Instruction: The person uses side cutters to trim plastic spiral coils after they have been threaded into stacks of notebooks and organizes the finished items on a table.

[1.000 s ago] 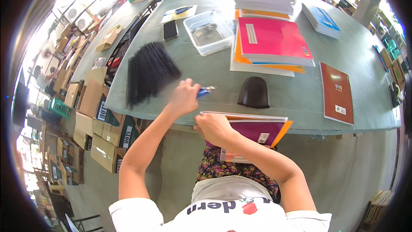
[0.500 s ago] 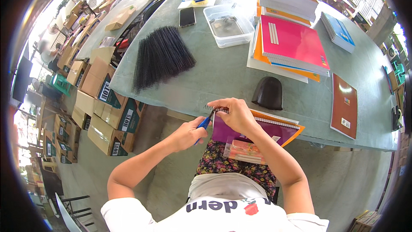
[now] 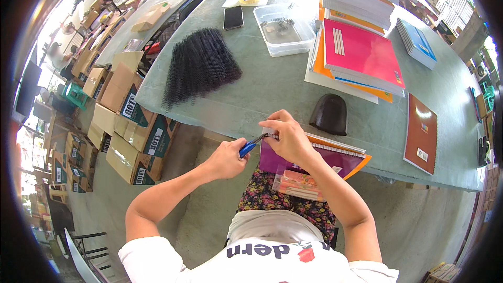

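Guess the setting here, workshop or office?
Most likely a small notebook-binding workshop, semi-open. A heap of black spiral binding coils lies on the grey table beside stacks of notebooks. The left hand works blue-handled pliers at the spiral of a purple notebook, which the right hand steadies.

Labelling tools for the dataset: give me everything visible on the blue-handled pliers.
The pliers are small, with blue handles and a dark metal nose. The left hand is closed round the handles, hiding most of them. The tool lies tilted, nose pointing up and right, its tip at the spiral wire on the corner of the purple notebook, which the right hand pinches. It is held just off the table's near edge.
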### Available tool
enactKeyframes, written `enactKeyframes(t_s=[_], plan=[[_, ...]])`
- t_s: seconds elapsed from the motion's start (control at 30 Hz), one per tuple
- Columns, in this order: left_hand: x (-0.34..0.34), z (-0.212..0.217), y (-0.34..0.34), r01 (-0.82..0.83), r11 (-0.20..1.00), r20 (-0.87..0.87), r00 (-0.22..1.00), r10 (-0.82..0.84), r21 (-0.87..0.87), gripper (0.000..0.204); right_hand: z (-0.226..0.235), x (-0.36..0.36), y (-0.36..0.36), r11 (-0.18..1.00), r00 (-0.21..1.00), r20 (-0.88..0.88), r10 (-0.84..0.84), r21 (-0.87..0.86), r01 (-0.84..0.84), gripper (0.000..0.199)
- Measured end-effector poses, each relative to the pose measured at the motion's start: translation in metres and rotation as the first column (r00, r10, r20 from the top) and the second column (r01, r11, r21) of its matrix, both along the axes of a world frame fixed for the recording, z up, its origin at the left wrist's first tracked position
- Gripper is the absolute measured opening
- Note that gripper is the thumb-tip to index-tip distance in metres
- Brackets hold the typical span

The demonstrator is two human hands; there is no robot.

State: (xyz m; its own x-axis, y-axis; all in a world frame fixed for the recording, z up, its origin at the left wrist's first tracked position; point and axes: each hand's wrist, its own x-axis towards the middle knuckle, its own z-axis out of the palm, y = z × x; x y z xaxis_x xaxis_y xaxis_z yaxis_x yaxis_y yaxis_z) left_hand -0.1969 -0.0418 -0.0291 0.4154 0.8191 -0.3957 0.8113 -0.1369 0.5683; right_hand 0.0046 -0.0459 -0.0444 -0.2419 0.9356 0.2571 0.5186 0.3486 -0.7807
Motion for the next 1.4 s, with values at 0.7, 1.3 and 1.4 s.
enactKeyframes(t_s=[0.7,1.3,1.4], plan=[[-0.013,0.033,0.052,0.089,0.967,0.217,0.976,-0.036,-0.238,0.026,-0.005,0.009,0.001,0.987,0.987,-0.002,-0.159,0.006,0.159,0.014],[0.065,0.074,0.127,0.136,0.958,0.329,0.919,-0.217,0.251,0.009,0.009,0.006,-0.035,0.983,0.987,0.089,-0.136,0.135,0.123,0.019],[0.082,0.109,0.178,-0.136,0.861,0.455,0.882,-0.12,0.491,0.021,0.019,0.012,-0.057,0.995,0.967,0.25,0.046,0.076,-0.067,0.022]])
